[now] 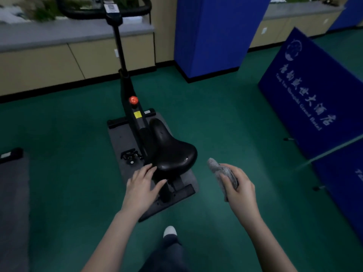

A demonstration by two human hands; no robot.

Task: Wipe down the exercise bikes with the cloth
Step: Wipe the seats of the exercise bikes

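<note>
Handlebars (102, 10) cropped at top; console perhaps blurred.

The room is dim, with a cool, bluish-green cast. The brightest part is the window strip along the top edge, and that light falls on the grey ledge (74, 34) beneath it. A small glint sits on the black saddle (172, 152). The green floor (225, 118) is darker toward the left edge and corners. Straight lines bow at the edges from the wide lens. The whole picture is soft; the white lettering on the blue board (314, 99) smears, and the plants at the top are blurred
</note>
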